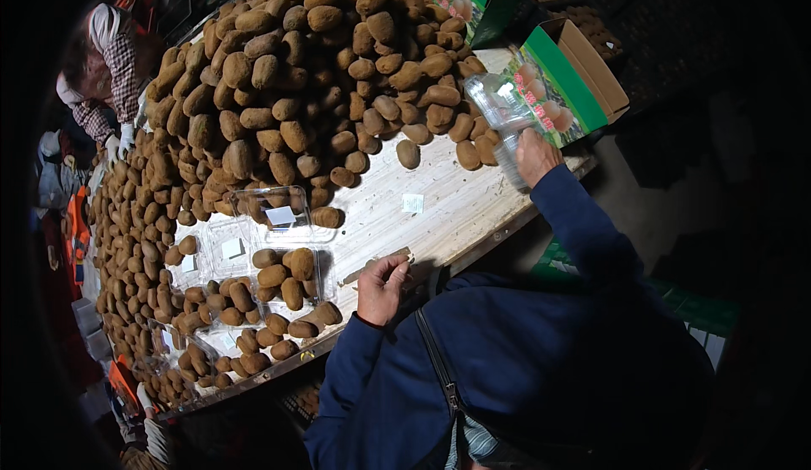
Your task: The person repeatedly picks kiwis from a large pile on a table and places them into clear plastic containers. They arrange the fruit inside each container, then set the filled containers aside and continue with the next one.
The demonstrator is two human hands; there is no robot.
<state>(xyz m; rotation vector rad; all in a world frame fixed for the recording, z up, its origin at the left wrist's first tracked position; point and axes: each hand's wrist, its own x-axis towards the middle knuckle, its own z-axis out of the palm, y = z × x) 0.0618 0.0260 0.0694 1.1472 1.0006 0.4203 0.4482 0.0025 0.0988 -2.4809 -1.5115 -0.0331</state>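
Clear plastic container [498, 101], head view: it lies toward the right of the worktable [473, 195], just beside a printed green carton [568, 81] and the edge of the brown kiwifruit [253, 73] heap. The right hand [538, 157] is closed on its near part, fingers curled; blur hides the exact grip, and whether one container or several nested ones are held cannot be told. The left hand [382, 288] rests low at the table's near edge, thumb and forefinger drawn close; whether anything is pinched between them cannot be told. A paper square [412, 203] lies on the bare wood between the hands; farther left stands an open tray [319, 277] bearing fruit. For good handling, thin plastic of this sort probably calls for a light hold at the rim, since squeezing the walls could buckle them; lifting clear of the carton's edge and the nearby fruit would avoid snagging.
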